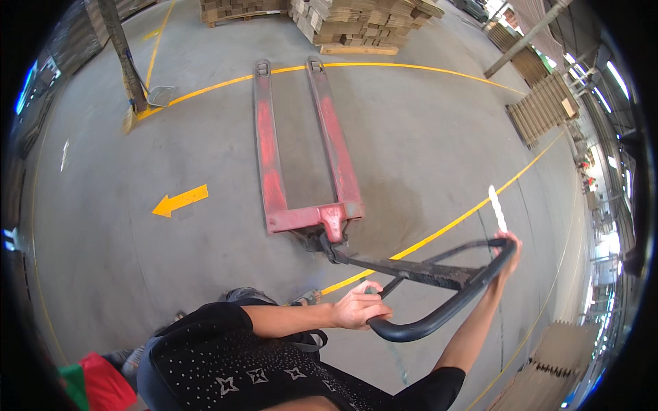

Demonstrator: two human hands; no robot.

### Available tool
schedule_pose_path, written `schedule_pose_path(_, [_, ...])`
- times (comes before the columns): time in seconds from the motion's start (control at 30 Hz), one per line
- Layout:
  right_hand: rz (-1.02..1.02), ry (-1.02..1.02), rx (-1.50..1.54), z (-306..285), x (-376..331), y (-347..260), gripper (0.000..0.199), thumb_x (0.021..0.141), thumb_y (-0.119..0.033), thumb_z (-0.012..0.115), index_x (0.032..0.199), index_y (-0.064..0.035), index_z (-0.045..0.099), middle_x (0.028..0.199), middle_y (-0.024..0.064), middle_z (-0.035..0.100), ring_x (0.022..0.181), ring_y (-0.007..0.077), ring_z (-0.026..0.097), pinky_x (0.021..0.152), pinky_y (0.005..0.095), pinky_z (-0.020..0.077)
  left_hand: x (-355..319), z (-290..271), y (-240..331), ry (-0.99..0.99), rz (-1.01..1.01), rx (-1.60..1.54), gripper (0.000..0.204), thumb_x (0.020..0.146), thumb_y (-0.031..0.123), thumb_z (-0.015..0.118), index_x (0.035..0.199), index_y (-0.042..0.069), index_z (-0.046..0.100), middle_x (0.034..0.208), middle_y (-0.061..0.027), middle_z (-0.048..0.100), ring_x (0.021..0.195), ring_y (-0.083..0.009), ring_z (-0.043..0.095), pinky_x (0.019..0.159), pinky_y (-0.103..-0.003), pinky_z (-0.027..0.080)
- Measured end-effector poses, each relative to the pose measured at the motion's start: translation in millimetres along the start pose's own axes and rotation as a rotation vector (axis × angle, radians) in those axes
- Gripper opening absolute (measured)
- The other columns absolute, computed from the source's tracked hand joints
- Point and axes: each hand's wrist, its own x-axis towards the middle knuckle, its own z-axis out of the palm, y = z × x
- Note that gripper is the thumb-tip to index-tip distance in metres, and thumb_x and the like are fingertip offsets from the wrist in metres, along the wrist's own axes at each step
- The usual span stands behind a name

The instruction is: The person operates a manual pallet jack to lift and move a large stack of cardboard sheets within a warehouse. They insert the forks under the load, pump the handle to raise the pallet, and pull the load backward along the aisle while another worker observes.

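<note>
A red pallet jack (334,219) with worn paint stands on the grey floor, its two forks (274,171) pointing away from me with nothing on them. Its black steering handle (428,322), a closed loop, is tilted down toward me and to the right. My left hand (360,306) is wrapped round the near left side of the loop. At the loop's far right corner, my right hand (509,253) is closed round the bar, its fingers partly hidden behind it.
Stacks of flat cardboard (363,24) sit on pallets beyond the fork tips. More cardboard stacks (545,109) are at the right. A post (125,55) with a broom (130,121) stands far left. Yellow lines (439,233) and an arrow (179,201) mark the floor. Red and green cloth (106,383) shows lower left.
</note>
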Motion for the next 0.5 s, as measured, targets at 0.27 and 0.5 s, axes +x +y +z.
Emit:
schedule_pose_path(0.27, [0.273, -0.538, 0.033, 208.4, 200.1, -16.9, 0.049, 0.105, -0.057, 0.042, 0.123, -0.0192, 0.066, 0.116, 0.0030, 0.071, 0.097, 0.0187, 0.066, 0.078, 0.0396, 0.0514, 85.4, 26.6, -115.1, 0.059, -0.002, 0.276, 0.044, 0.067, 0.012, 0.079, 0.107, 0.007, 0.062, 0.073, 0.0001, 0.060, 0.065, -0.0207, 0.061, 0.093, -0.046, 0.048])
schedule_pose_path(0.5, [0.100, -0.683, -0.008, 335.7, 200.9, -15.0, 0.045, 0.098, -0.056, 0.051, 0.115, -0.0178, 0.066, 0.108, 0.0006, 0.070, 0.104, 0.0146, 0.063, 0.089, 0.0395, 0.0453, 73.5, -96.0, -152.3, 0.334, -0.069, 0.605, 0.025, 0.076, 0.006, 0.074, 0.092, 0.006, 0.056, 0.076, -0.0024, 0.068, 0.064, -0.0190, 0.067, 0.086, -0.047, 0.059])
